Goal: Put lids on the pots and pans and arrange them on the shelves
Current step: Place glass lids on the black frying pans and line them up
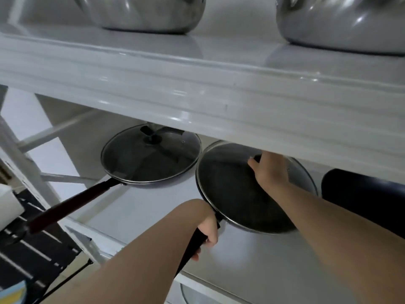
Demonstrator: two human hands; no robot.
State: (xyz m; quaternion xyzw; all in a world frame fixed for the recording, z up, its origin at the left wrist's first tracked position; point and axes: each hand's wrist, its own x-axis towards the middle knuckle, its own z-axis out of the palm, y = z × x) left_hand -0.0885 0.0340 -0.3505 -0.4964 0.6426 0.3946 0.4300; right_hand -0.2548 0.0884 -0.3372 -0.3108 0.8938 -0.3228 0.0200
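Two hands on the pan (236, 194), frame centre: left hand (208, 233) clenched round its handle (192, 244), right hand (269, 170) pressing the glass lid (221, 172). Lid likely slippery, fragile; support from the handle.

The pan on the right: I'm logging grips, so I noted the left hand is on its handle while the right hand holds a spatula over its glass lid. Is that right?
Not quite. The head view shows no spatula: the right hand rests bare on the glass lid of the pan on the right, at the knob. The rest stands: the left hand grips that pan's black handle.
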